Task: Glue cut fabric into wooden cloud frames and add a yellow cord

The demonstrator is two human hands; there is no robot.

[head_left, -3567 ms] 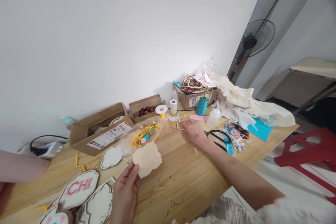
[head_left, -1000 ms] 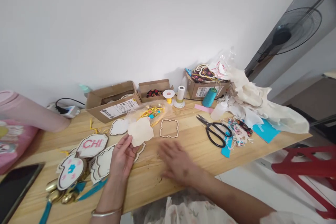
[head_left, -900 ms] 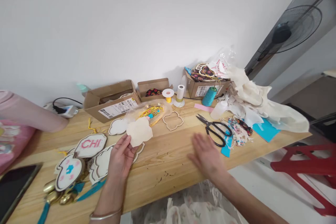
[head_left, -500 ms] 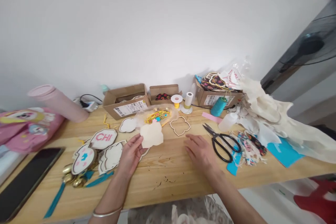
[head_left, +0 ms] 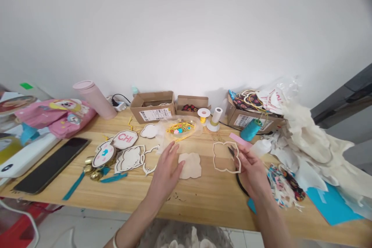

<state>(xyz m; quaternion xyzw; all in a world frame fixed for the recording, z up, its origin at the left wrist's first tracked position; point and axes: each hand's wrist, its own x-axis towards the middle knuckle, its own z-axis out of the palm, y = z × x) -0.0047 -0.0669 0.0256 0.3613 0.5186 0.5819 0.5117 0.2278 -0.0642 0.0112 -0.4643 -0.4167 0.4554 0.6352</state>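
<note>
A cream, flower-shaped piece of cloth or paper (head_left: 190, 165) lies flat on the wooden table (head_left: 200, 205). Beside its left edge my left hand (head_left: 165, 174) rests with fingers stretched and thumb apart, holding nothing. My right hand (head_left: 254, 172) pinches the right edge of a thin, pale scalloped frame (head_left: 214, 158), held above the table. Black-handled scissors (head_left: 238, 186) lie behind and under that hand, mostly hidden. To the left of my left hand are another ornate frame (head_left: 147, 170) and a stack of scalloped frames with cream centres (head_left: 130, 159).
Finished pendants, one reading CHI (head_left: 124, 138), lie left with gold bells (head_left: 95, 173). Behind are cardboard boxes (head_left: 152, 115), a bag of yellow cords (head_left: 180, 128) and spools (head_left: 216, 118). Cream cloth (head_left: 314, 135) and fabric scraps (head_left: 281, 186) lie right; a phone (head_left: 52, 164) left.
My left hand has let go of the cream piece, which now lies on the table. My right hand has picked up the scalloped frame and moved right. The view has shifted left.
</note>
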